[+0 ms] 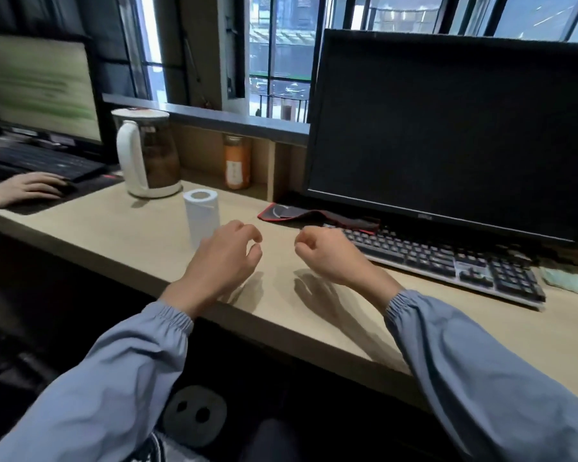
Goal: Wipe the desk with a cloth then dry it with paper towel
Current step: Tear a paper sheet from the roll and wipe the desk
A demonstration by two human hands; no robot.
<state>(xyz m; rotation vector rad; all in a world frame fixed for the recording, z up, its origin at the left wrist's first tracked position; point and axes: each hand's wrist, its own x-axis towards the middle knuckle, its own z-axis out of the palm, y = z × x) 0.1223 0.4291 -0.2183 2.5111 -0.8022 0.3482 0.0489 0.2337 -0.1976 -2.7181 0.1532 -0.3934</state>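
Spanning the frame from left to right, a pale wood worktop [281, 315] below a barred window [277, 61]. Far left of the paper towel roll [202, 216]: a lit monitor [40, 88] with blurred green lines, unreadable; a dark keyboard [40, 160]; another person's hand [27, 190] on a mouse. Just left of the roll and behind it: a white kettle [146, 155] with brown liquid. Behind the roll, in a recess under the sill: an orange bottle [237, 163], label too blurred to read. Roll itself upright on the worktop, touching nothing visible. Directly in front of the roll: left hand [224, 258], held above the surface, fingers [247, 231] curled and apart, gripping nothing. Right of it: right hand [327, 255], likewise raised, fingers loosely curled, empty. Both in blue-grey elastic-cuffed sleeves [114, 378]. Right of the roll: a red-edged black mouse pad [301, 215], partly under a second keyboard [447, 261]; behind these, a large dark monitor [447, 128], small logo on the lower bezel illegible. Far right, at the frame edge beside the keyboard: a pale green cloth [571, 278] lying on the worktop.
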